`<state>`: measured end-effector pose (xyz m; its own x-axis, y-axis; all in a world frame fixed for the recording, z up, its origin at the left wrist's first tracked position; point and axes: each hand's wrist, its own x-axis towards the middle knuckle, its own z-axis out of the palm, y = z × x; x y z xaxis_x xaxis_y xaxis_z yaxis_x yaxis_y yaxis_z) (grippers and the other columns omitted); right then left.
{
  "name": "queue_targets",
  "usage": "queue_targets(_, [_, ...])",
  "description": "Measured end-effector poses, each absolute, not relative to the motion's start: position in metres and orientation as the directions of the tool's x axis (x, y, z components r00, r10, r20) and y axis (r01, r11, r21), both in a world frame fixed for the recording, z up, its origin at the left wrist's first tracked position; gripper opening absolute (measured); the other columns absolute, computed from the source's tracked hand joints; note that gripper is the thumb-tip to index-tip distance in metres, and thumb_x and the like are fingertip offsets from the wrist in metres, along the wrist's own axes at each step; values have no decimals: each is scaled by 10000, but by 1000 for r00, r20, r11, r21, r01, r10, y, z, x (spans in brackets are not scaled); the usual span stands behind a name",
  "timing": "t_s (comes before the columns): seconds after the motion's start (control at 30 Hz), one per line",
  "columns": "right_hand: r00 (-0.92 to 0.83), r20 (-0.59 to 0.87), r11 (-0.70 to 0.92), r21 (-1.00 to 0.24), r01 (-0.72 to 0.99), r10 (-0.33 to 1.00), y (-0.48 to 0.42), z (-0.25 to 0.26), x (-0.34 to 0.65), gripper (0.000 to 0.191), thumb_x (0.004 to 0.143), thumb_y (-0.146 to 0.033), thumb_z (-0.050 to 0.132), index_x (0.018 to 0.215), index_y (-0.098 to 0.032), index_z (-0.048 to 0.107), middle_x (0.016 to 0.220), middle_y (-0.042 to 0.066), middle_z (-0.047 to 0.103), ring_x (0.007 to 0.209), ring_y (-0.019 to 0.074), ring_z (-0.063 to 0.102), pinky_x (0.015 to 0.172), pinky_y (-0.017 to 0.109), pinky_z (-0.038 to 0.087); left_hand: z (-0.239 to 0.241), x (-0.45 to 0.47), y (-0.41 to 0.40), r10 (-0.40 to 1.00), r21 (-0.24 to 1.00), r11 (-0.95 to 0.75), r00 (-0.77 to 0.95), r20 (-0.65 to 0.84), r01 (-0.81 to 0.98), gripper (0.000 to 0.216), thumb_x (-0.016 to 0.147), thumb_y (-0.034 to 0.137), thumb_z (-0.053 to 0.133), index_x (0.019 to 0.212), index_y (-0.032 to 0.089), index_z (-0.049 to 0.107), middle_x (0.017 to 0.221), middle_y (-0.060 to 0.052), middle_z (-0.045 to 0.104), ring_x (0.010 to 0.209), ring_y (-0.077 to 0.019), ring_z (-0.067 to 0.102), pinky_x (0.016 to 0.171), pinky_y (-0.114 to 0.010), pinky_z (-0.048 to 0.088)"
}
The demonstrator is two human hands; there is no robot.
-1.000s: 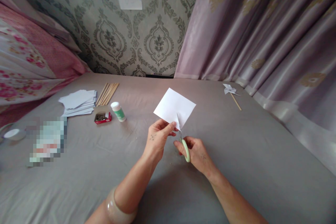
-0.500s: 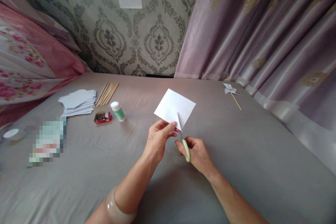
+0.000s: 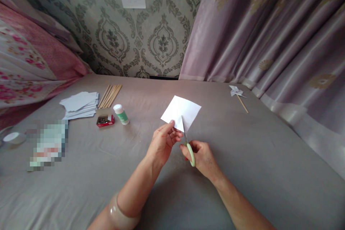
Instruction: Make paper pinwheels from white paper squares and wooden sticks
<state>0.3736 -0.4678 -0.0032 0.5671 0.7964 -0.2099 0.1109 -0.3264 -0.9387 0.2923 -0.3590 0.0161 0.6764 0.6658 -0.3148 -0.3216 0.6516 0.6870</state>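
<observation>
The left hand (image 3: 161, 140) pinches the paper (image 3: 185, 109) between its fingers; the right hand (image 3: 204, 156) grips scissors (image 3: 192, 156), blades at the paper's near corner.

This looks like a home (damask wallpaper (image 3: 163, 43), lilac curtains (image 3: 229, 36)).

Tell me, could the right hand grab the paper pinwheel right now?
Probably not: the right hand holds the scissors, blades at the white paper. Nothing seems to stand between it and the pinwheel, though.
</observation>
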Motion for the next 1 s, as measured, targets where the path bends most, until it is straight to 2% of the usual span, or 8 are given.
queue_targets(0.2, [569,-224,-337,-936,100,791,-468,-5,373,348,664,-415,679,520,-176,471,475,-43,433,466,74,342,443,218,268,19,294,-357,636,632,712,662,-397,-306,186,737,222,678,638,119,559,535,-3,574,475,-73,538,457,-176,412])
queue_targets(0.4, [574,-218,-330,-939,96,789,-467,-4,374,352,661,-412,675,508,-179,459,474,-42,425,463,74,344,441,220,264,18,291,-360,692,732,599,670,-268,-326,232,652,254,765,677,114,583,570,-11,611,518,-83,571,490,-179,416])
queue_targets(0.57, [565,-215,-327,-940,103,796,-467,-4,374,353,665,-415,668,509,-180,455,480,-41,420,470,75,341,443,223,261,18,291,-363,736,791,517,642,-215,-327,226,656,262,763,729,111,612,568,-6,610,524,-83,570,510,-180,425])
queue_targets(0.83, [563,-220,-325,-941,91,796,-467,-4,373,338,671,-399,665,515,-178,461,475,-44,422,468,75,346,439,219,258,17,292,-359,669,682,643,689,-279,-348,243,611,205,785,724,108,594,593,11,588,508,-57,540,486,-160,411])
queue_targets(1.0, [540,-228,-330,-938,100,810,-467,-5,375,326,685,-389,666,534,-175,472,483,-46,439,469,75,356,446,220,272,16,293,-359,677,688,633,685,-270,-355,244,620,213,782,744,115,596,590,13,581,511,-62,538,490,-165,406])
